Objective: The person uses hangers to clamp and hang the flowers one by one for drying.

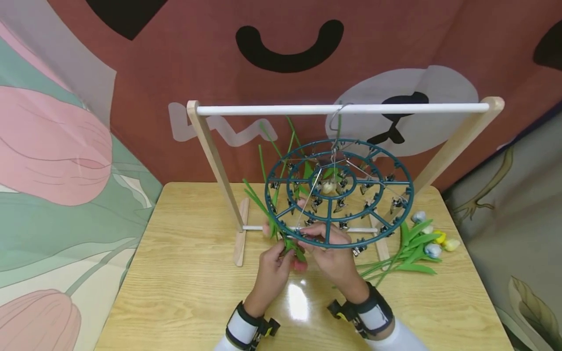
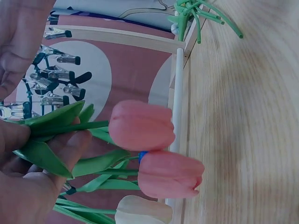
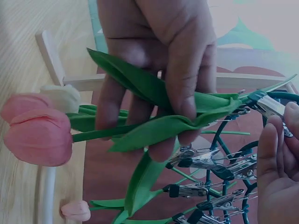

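Observation:
My left hand [image 1: 274, 265] pinches the green stem and leaves of a pink tulip [image 3: 39, 140] between thumb and fingers. The flower hangs head down below the rim of a round blue-green clip hanger [image 1: 397, 183]. At that rim my right hand [image 1: 333, 253] pinches a metal clip [image 3: 271, 105], and the stem's upper end runs up to this clip. Beside the held flower, a second pink tulip [image 2: 170, 175] and a white tulip [image 2: 142, 210] hang head down in the left wrist view.
The hanger hooks over the white bar [image 1: 272, 110] of a wooden stand [image 1: 215, 161]. Several other metal clips [image 3: 187, 190] line its rings. A bunch of blue, white and yellow tulips [image 1: 414, 246] lies on the wooden table [image 1: 184, 287] at the right. Printed cloth [image 1: 281, 87] hangs behind.

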A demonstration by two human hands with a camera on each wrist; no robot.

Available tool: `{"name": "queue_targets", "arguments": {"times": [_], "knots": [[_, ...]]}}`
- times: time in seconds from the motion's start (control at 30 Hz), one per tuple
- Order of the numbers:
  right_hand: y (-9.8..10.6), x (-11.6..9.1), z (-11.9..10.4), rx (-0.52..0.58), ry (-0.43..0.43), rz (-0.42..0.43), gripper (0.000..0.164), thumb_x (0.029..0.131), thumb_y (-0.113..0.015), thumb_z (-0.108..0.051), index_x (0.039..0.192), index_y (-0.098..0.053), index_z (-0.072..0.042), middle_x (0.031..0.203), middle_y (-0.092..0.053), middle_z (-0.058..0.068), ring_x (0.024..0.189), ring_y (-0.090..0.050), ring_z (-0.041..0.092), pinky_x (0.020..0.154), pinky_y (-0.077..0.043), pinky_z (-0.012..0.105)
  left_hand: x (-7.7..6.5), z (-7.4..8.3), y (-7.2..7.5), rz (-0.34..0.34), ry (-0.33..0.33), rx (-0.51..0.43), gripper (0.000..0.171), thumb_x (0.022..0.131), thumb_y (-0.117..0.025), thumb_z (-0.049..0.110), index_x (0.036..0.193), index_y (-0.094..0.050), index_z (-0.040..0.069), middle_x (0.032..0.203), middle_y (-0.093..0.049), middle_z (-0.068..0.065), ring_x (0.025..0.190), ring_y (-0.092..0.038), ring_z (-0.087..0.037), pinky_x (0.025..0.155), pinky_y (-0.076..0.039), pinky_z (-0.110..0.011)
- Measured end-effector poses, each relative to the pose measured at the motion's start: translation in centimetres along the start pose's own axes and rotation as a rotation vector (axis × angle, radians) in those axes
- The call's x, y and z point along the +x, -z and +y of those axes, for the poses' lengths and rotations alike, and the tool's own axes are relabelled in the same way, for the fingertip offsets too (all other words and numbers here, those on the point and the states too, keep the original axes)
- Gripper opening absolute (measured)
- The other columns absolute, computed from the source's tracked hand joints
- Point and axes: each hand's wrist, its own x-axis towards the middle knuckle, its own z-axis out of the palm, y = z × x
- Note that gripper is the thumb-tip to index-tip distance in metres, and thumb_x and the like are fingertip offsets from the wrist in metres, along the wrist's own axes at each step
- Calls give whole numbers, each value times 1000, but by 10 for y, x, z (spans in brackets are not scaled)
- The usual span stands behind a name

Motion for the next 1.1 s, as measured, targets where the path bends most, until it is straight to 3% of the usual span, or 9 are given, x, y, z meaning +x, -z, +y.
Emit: {"name": "queue_targets", "arguments": {"times": [0.13,0.33,0.47,0.7,0.8,0.9,1.0,1.1], "knots": [[-1,-1,2,38,16,17,41,66,-76,31,96,-73,3,93,-73,23,94,-71,10,77,-61,17,-1,0,-2,-6,3,-9,14,97,-62,-7,107,-69,1,102,-77,-16,86,-78,-27,72,-67,-30],[-2,-2,4,66,25,24,34,71,-78,25,96,-73,4,93,-73,21,96,-71,12,81,-62,20,-2,-1,-4,-29,-2,-45,14,98,-60,-8,104,-68,2,97,-77,-15,77,-77,-26,67,-67,-38],[-2,-2,5,48,21,18,32,71,-80,22,97,-73,4,94,-73,22,97,-71,11,82,-62,19,-1,0,-4,-31,10,-35,17,97,-60,-9,106,-68,2,101,-76,-15,83,-76,-22,69,-67,-38],[0,-2,5,16,15,7,32,72,-81,20,99,-74,4,94,-74,20,93,-71,13,77,-61,19,-1,1,-3,-66,62,-128,19,100,-55,-9,112,-67,1,95,-75,-20,70,-75,-40,61,-66,-46],[0,-3,4,-8,-13,-7,32,73,-81,18,101,-73,3,96,-74,19,94,-70,13,78,-61,18,-1,0,-3,-64,65,-132,19,101,-55,-9,112,-67,1,96,-75,-21,70,-75,-38,61,-66,-44],[0,-4,4,-34,-56,-33,32,77,-80,16,105,-72,2,102,-74,19,96,-69,13,81,-60,18,-1,0,-3,-54,56,-107,20,100,-56,-10,112,-67,1,96,-75,-20,70,-76,-28,62,-67,-36],[0,-7,4,-65,-124,-82,37,82,-80,10,116,-70,-1,114,-72,17,103,-68,15,89,-60,20,0,0,-3,-35,52,-79,19,99,-57,-10,110,-67,2,95,-76,-16,70,-76,-18,61,-66,-30],[4,-14,4,-120,-188,-159,43,85,-81,3,125,-67,-4,123,-70,14,107,-68,22,93,-60,25,0,-1,-2,-7,67,-57,19,98,-58,-10,108,-68,2,96,-77,-15,71,-76,-17,61,-66,-32]]}}
